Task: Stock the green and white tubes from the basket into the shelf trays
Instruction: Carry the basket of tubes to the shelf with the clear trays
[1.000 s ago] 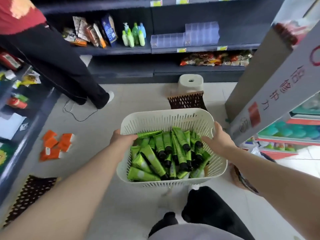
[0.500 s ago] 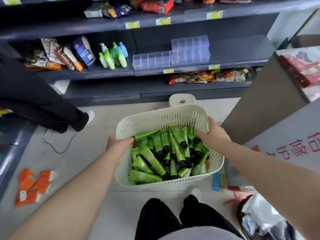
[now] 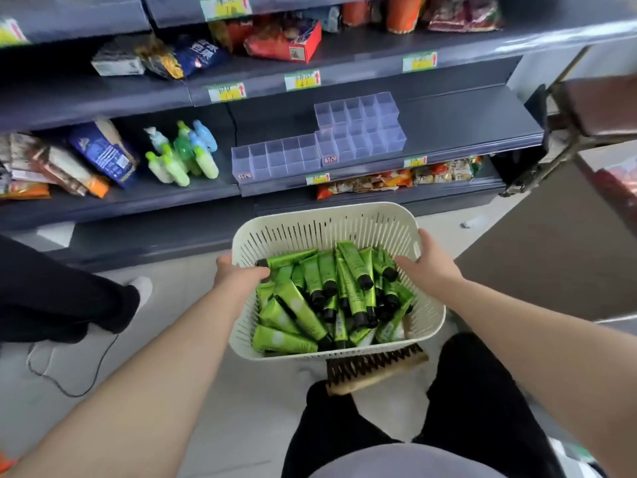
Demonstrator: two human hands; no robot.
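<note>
A cream slotted basket (image 3: 310,219) hangs in front of me, carried above the floor. Several green tubes with black caps (image 3: 300,312) lie piled inside it. My left hand (image 3: 234,274) grips the basket's left rim, thumb curled over the edge. On the opposite rim my right hand (image 3: 425,263) holds on, fingers inside against the tubes. Clear divided shelf trays (image 3: 275,160) stand on the dark shelf just beyond the basket, a taller stepped tray (image 3: 362,129) to their right; their compartments hold nothing.
Small green and blue bottles (image 3: 182,153) and snack bags (image 3: 100,153) sit left of the trays. A brown slotted basket (image 3: 375,367) lies on the floor under the cream one. Another person's dark trouser legs (image 3: 62,298) stand at left. A cardboard display (image 3: 551,257) stands at right.
The basket has come closer to the shelf and the trays now sit right above it. Both hands keep the same hold on its rim. The white stool is out of sight.
</note>
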